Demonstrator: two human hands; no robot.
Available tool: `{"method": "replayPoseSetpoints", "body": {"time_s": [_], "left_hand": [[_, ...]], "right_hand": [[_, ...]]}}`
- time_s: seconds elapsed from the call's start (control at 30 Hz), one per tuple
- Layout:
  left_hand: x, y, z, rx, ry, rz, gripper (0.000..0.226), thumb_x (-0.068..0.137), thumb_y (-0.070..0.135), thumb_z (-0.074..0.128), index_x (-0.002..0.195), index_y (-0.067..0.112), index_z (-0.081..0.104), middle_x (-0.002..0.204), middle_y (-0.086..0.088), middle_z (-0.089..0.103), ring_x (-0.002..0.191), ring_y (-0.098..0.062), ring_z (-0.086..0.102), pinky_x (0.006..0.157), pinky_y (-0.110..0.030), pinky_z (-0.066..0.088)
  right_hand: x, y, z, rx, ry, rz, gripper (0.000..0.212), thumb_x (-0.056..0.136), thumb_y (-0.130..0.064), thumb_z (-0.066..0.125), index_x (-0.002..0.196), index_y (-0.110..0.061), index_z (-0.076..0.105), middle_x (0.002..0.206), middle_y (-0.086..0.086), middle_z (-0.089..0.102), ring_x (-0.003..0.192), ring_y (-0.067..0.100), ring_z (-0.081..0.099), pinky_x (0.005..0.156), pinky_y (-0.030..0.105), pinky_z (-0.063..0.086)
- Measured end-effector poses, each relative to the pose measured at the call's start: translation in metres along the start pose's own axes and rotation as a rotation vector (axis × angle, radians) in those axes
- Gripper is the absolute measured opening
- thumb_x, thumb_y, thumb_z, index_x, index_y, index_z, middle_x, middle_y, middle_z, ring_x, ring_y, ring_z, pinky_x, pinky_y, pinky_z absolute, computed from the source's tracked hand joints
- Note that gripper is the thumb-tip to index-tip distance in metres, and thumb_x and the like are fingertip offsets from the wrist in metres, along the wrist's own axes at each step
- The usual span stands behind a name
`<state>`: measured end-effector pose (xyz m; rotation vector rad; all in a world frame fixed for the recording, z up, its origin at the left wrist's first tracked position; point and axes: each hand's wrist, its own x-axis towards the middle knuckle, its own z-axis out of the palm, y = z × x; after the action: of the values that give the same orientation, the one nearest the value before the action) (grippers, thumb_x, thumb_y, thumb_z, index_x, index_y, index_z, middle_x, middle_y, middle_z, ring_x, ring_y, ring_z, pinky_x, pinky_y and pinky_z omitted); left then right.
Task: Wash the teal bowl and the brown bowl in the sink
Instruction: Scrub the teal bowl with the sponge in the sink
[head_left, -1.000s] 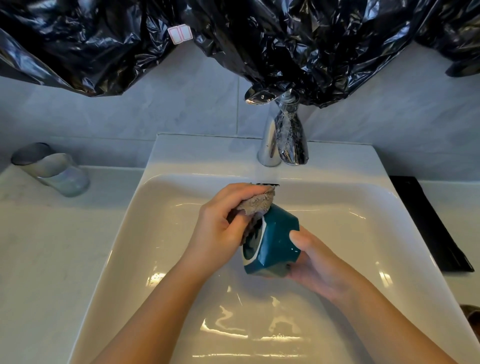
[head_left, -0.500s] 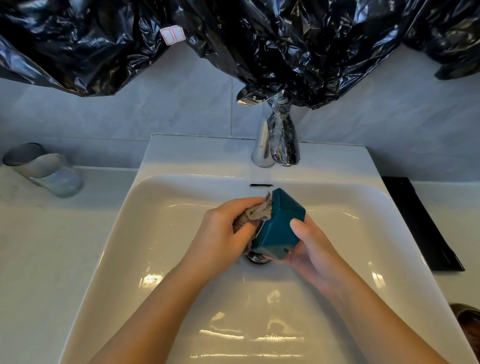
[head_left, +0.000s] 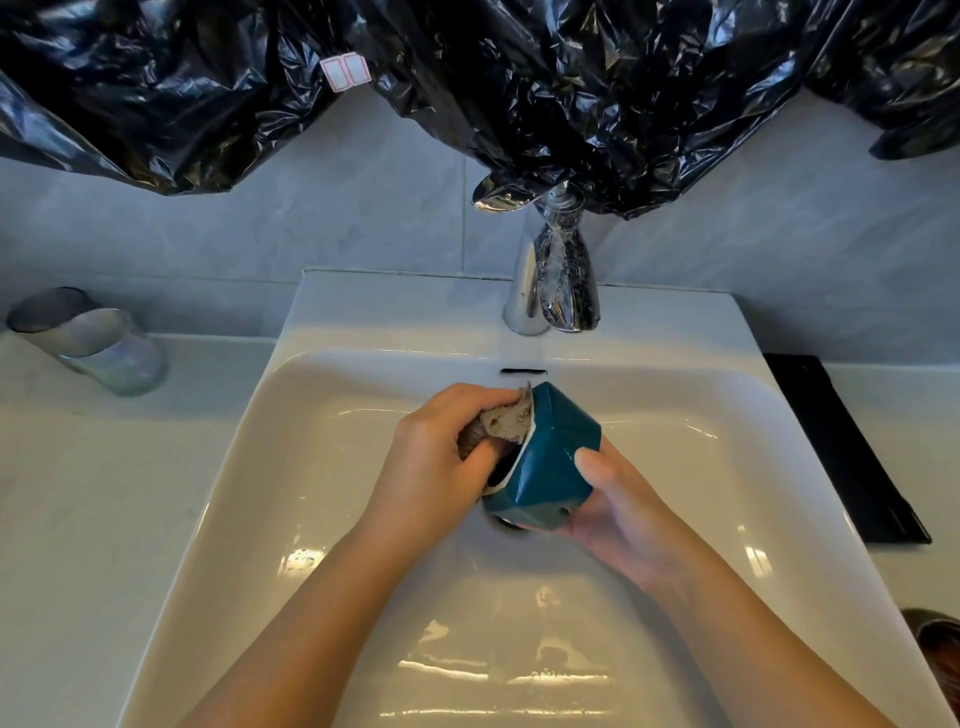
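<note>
The right hand (head_left: 613, 499) cups the teal bowl (head_left: 550, 462) tilted sideways over the sink (head_left: 291, 467), so the left hand (head_left: 436, 462), fingers curled around a rag (head_left: 501, 421), can reach what is probably its inside.

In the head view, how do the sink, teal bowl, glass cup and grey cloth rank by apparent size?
1. sink
2. teal bowl and glass cup: they look alike, and the cup is farther away, so unranked
3. grey cloth, partly hidden in the left hand
</note>
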<state>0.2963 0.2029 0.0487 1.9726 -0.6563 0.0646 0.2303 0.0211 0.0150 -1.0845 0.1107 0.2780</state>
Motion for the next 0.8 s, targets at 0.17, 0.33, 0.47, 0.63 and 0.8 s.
{"method": "replayPoseSetpoints", "body": {"time_s": [0.17, 0.33, 0.47, 0.63, 0.8], "left_hand": [[-0.001, 0.005, -0.002, -0.031, -0.138, 0.103, 0.037, 0.077, 0.004, 0.059, 0.112, 0.013, 0.069, 0.111, 0.004, 0.066, 0.103, -0.002, 0.06, 0.085, -0.017, 0.05], [0.002, -0.003, -0.001, 0.122, -0.071, 0.058, 0.048, 0.072, -0.007, 0.057, 0.112, 0.017, 0.069, 0.107, 0.004, 0.065, 0.087, -0.003, 0.058, 0.075, -0.007, 0.045], [-0.001, 0.001, 0.003, 0.086, 0.024, 0.013, 0.042, 0.076, -0.002, 0.058, 0.113, 0.016, 0.068, 0.106, 0.003, 0.066, 0.094, -0.002, 0.057, 0.081, -0.012, 0.047], [-0.002, 0.008, 0.004, -0.083, -0.027, 0.045, 0.04, 0.079, -0.001, 0.058, 0.114, 0.015, 0.066, 0.111, 0.006, 0.064, 0.103, -0.005, 0.059, 0.083, -0.02, 0.05], [-0.001, 0.007, -0.003, -0.031, -0.159, 0.146, 0.05, 0.069, -0.009, 0.052, 0.111, 0.012, 0.067, 0.115, 0.003, 0.061, 0.112, -0.003, 0.056, 0.091, -0.019, 0.047]], "right_hand": [[-0.003, -0.008, -0.005, 0.112, 0.041, -0.059, 0.087, 0.08, -0.043, 0.076, 0.147, -0.005, 0.035, 0.146, 0.033, 0.039, 0.13, 0.044, 0.045, 0.107, 0.071, 0.032], [-0.005, -0.009, -0.005, 0.118, -0.077, -0.031, 0.088, 0.08, -0.042, 0.076, 0.148, -0.006, 0.035, 0.147, 0.029, 0.041, 0.129, 0.039, 0.046, 0.107, 0.07, 0.028], [-0.001, -0.004, -0.002, -0.021, -0.069, 0.018, 0.087, 0.078, -0.045, 0.078, 0.147, -0.01, 0.039, 0.144, 0.032, 0.043, 0.126, 0.044, 0.049, 0.102, 0.066, 0.038], [0.003, -0.005, -0.005, 0.016, 0.015, -0.035, 0.084, 0.078, -0.046, 0.077, 0.145, -0.01, 0.041, 0.141, 0.031, 0.047, 0.122, 0.041, 0.053, 0.099, 0.064, 0.044], [-0.002, -0.01, -0.008, 0.166, 0.003, -0.054, 0.088, 0.078, -0.044, 0.078, 0.147, -0.007, 0.038, 0.145, 0.027, 0.046, 0.128, 0.04, 0.051, 0.104, 0.065, 0.041]]}}
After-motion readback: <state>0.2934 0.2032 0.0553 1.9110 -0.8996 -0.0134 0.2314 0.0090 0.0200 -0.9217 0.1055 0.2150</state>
